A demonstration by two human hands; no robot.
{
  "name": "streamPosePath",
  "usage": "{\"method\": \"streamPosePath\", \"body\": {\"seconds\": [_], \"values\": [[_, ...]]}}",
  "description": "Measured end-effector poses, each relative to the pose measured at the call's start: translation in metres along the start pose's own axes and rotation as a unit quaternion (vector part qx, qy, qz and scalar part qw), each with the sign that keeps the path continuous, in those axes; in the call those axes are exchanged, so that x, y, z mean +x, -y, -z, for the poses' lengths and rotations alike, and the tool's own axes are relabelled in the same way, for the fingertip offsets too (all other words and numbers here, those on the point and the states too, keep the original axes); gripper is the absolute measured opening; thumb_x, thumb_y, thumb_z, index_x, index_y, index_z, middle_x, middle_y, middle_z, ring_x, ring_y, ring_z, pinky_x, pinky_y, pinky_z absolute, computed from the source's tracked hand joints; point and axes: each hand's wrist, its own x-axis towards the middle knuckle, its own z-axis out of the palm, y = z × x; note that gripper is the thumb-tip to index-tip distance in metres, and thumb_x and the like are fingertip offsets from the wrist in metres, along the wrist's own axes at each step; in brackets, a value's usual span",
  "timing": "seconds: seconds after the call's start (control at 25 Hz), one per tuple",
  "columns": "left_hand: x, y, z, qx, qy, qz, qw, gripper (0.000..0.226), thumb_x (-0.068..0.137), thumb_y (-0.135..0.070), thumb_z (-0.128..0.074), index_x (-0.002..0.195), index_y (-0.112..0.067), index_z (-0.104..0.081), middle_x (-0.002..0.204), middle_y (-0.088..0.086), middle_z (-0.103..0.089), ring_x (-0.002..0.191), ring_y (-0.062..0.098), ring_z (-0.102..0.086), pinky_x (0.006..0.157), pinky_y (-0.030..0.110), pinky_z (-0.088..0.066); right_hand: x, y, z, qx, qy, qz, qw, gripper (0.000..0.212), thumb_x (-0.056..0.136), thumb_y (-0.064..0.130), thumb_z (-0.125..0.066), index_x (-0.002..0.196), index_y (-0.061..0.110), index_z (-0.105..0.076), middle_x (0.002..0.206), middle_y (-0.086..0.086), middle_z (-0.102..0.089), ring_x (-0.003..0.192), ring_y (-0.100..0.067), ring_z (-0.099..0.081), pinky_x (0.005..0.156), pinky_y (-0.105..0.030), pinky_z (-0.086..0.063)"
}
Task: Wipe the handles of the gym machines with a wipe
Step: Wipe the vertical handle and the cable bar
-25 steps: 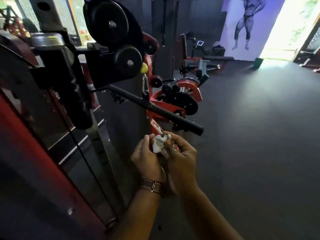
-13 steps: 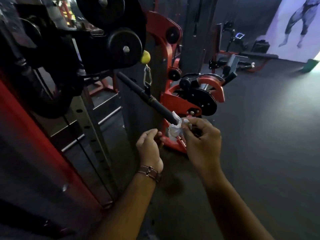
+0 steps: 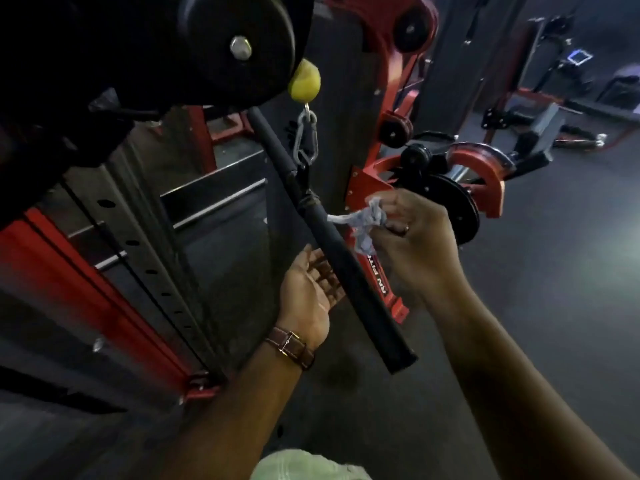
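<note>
A black padded bar handle (image 3: pixel 349 268) hangs slanted from a silver carabiner (image 3: pixel 305 138) under a yellow ball stop (image 3: pixel 304 80) on the cable machine. My right hand (image 3: pixel 412 237) pinches a crumpled white wipe (image 3: pixel 360 220) just right of the bar's middle, and one corner of the wipe reaches the bar. My left hand (image 3: pixel 308 289) is palm up with its fingers spread, just left of the bar's lower half and partly behind it. A brown watch strap sits on that wrist.
The black pulley housing (image 3: pixel 221 46) and the red-and-black frame upright (image 3: pixel 104 271) fill the left. A red plate-loaded machine (image 3: pixel 460 188) stands behind the bar. Benches and other machines (image 3: pixel 540 126) stand at the far right on the dark rubber floor (image 3: pixel 554 289).
The view has moved closer to the bar. My left hand let go of the wipe, opened and moved under the bar. My right hand carried the wipe up beside the bar.
</note>
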Motion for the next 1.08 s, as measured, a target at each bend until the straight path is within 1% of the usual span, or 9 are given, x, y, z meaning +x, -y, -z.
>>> {"method": "streamPosePath", "body": {"seconds": [0.2,0.36,0.44,0.52,0.64,0.72,0.84,0.96,1.08], "values": [[-0.005,0.006,-0.001,-0.007,0.010,-0.031,0.999,0.048,0.100,-0.050,-0.042,0.121,-0.013,-0.062,0.081,0.001,-0.071,0.096,0.027,-0.062,0.084,0.040,-0.049,0.056,-0.026,-0.019,0.078,0.041,0.006,0.996,0.029,0.078,0.001,-0.078,0.095,0.023,-0.070,0.090,0.003,-0.074,0.085,-0.009,-0.072,0.081,-0.033,-0.061],[-0.016,0.016,-0.009,0.006,-0.003,-0.100,0.995,0.044,0.089,-0.042,-0.058,0.123,-0.015,-0.066,0.096,0.008,-0.071,0.088,0.028,-0.065,0.080,0.040,-0.050,0.075,-0.036,-0.035,0.103,0.152,0.093,0.979,0.019,0.081,0.006,-0.080,0.091,0.021,-0.075,0.088,0.007,-0.075,0.082,-0.004,-0.071,0.073,-0.019,-0.055],[-0.022,0.020,-0.015,0.020,0.003,-0.130,0.991,0.041,0.086,-0.031,-0.062,0.123,-0.014,-0.066,0.096,0.013,-0.068,0.074,0.029,-0.065,0.067,0.038,-0.053,0.070,-0.044,-0.039,0.111,0.176,0.134,0.969,0.015,0.086,0.005,-0.075,0.098,0.014,-0.078,0.095,0.004,-0.074,0.088,-0.004,-0.070,0.076,-0.018,-0.054],[-0.027,0.022,-0.021,0.015,-0.016,-0.149,0.989,0.040,0.085,-0.023,-0.064,0.122,-0.010,-0.066,0.092,0.015,-0.065,0.068,0.028,-0.062,0.055,0.036,-0.056,0.060,-0.056,-0.032,0.128,0.188,0.158,0.961,0.017,0.084,0.001,-0.076,0.097,0.012,-0.077,0.096,0.000,-0.073,0.090,-0.008,-0.070,0.079,-0.020,-0.054],[-0.031,0.023,-0.029,0.023,-0.041,-0.165,0.985,0.042,0.084,-0.021,-0.063,0.122,-0.003,-0.064,0.089,0.016,-0.065,0.061,0.029,-0.061,0.050,0.035,-0.056,0.060,-0.063,-0.023,0.156,0.230,0.190,0.942,0.025,0.079,0.001,-0.081,0.102,0.010,-0.076,0.100,0.001,-0.073,0.093,-0.008,-0.070,0.081,-0.022,-0.056],[-0.032,0.024,-0.035,0.037,-0.054,-0.174,0.983,0.046,0.083,-0.021,-0.063,0.124,0.001,-0.060,0.084,0.016,-0.064,0.055,0.029,-0.061,0.047,0.035,-0.055,0.076,-0.060,-0.033,0.149,0.220,0.198,0.943,0.029,0.081,0.003,-0.080,0.108,0.011,-0.075,0.102,0.002,-0.070,0.095,-0.008,-0.069,0.085,-0.029,-0.058],[-0.031,0.025,-0.042,0.036,-0.071,-0.194,0.978,0.047,0.083,-0.020,-0.063,0.122,0.006,-0.060,0.083,0.017,-0.064,0.053,0.029,-0.061,0.045,0.034,-0.056,0.075,-0.058,-0.035,0.141,0.213,0.192,0.948,0.019,0.083,-0.001,-0.076,0.097,0.013,-0.078,0.096,0.000,-0.069,0.091,-0.011,-0.068,0.083,-0.037,-0.057],[-0.029,0.030,-0.045,0.021,-0.080,-0.222,0.971,0.041,0.082,-0.018,-0.063,0.114,0.008,-0.064,0.086,0.020,-0.067,0.055,0.026,-0.063,0.047,0.033,-0.056,0.048,-0.072,-0.009,0.160,0.283,0.204,0.923,0.023,0.081,-0.006,-0.075,0.092,0.013,-0.080,0.093,-0.001,-0.069,0.088,-0.015,-0.068,0.080,-0.034,-0.058],[-0.026,0.029,-0.045,0.038,-0.084,-0.224,0.970,0.031,0.081,-0.020,-0.061,0.105,0.000,-0.067,0.072,0.015,-0.066,0.049,0.025,-0.062,0.044,0.032,-0.055,0.065,-0.063,-0.022,0.176,0.230,0.202,0.936,0.023,0.081,-0.005,-0.074,0.094,0.014,-0.080,0.092,0.001,-0.067,0.087,-0.015,-0.067,0.081,-0.037,-0.058]]}}
